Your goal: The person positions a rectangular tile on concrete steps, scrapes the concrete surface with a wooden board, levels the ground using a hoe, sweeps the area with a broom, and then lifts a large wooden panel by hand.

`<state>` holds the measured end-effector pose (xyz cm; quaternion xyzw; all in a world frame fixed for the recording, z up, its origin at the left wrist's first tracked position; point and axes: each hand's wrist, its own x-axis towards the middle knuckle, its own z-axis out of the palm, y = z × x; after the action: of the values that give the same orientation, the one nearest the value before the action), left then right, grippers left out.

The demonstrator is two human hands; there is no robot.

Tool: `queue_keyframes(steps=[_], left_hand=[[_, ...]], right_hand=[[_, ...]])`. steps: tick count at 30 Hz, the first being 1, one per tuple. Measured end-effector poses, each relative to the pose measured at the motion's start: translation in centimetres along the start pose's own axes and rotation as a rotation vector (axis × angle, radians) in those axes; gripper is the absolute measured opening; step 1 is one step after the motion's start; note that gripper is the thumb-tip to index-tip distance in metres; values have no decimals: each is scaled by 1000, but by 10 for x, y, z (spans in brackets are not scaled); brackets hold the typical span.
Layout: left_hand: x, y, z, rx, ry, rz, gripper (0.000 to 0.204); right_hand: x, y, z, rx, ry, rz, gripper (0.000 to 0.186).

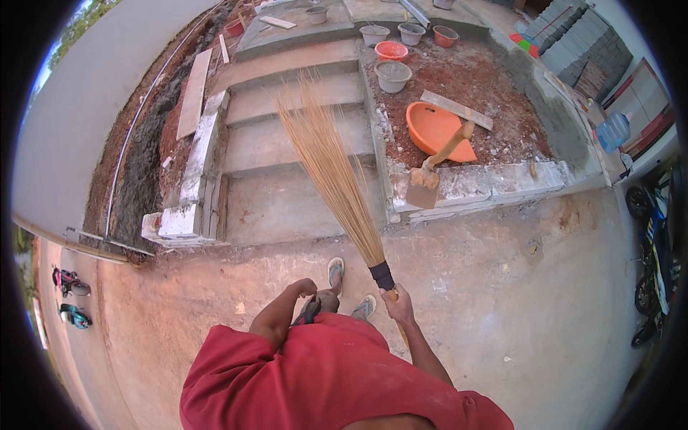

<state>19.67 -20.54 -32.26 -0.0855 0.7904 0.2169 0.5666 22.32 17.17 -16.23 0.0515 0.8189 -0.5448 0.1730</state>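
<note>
A stick broom (337,172) with long straw-coloured bristles and a black binding slants up and to the left in front of me. My right hand (399,304) is wrapped round its wooden handle just below the binding. The bristle tips show over the concrete steps (294,143). Close to my left thigh, my left hand (307,288) is curled closed beside something dark; whether it holds anything is hidden. My sandalled feet (335,272) stand on the paved ground below the steps.
A hoe (438,161) leans on the low block wall (516,179) at the right, by an orange basin (433,129). Mortar buckets (393,76) stand behind. Block edging (190,186) borders the steps at left. Motorbikes (648,251) stand far right; others (72,283) far left.
</note>
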Motion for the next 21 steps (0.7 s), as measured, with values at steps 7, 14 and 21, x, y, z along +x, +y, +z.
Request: queue_keyframes(steps=[7, 14, 21], left_hand=[[-82, -196, 65, -1030, 550, -126, 32], [-75, -292, 121, -840, 158, -32, 37], [-84, -440, 142, -1117, 515, 50, 32]], right_hand=[[-61, 53, 62, -404, 76, 299, 51], [-55, 94, 156, -517, 220, 374, 60], [149, 159, 358, -840, 105, 422, 75]])
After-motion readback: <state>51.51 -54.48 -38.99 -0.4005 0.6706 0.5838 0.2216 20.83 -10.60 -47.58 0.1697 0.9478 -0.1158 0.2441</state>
